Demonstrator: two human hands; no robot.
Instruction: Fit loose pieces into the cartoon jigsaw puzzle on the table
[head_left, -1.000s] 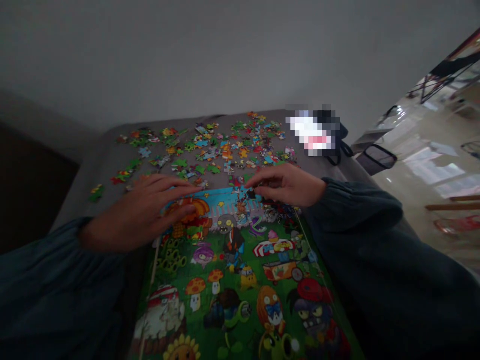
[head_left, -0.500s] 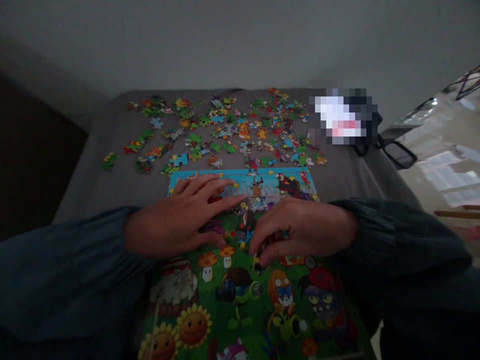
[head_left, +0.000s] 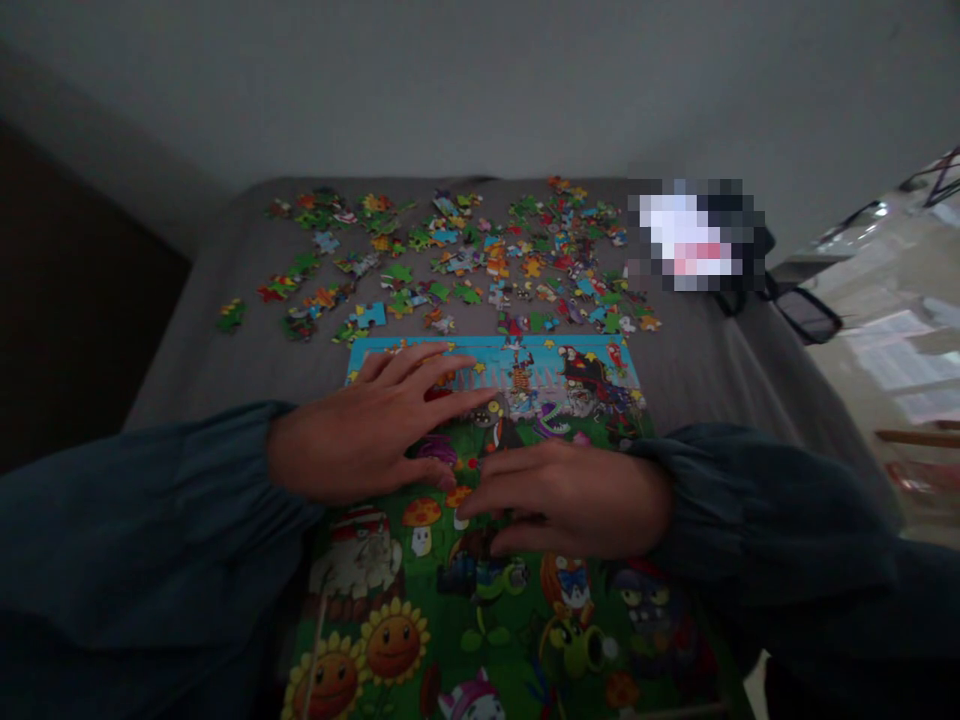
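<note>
A colourful cartoon jigsaw puzzle (head_left: 487,630) lies in front of me on a grey cloth-covered surface (head_left: 225,380), with its blue sky strip at the far edge. My left hand (head_left: 375,430) rests flat on the puzzle's upper left part, fingers spread and pointing right. My right hand (head_left: 570,495) lies flat on the puzzle's middle just below it, fingers stretched to the left, fingertips close to the left hand's thumb. Neither hand visibly holds a piece. Both arms wear dark sleeves that cover the puzzle's side edges.
Several loose puzzle pieces (head_left: 480,260) are scattered across the far half of the grey surface. A pixelated object (head_left: 694,240) sits at the far right corner beside black straps (head_left: 802,315). A shiny floor (head_left: 892,350) lies past the right edge; a pale wall stands behind.
Both hands came back from the puzzle's far edge towards me. The right hand moved from the top edge to the middle and flattened out. The view tilted down a little.
</note>
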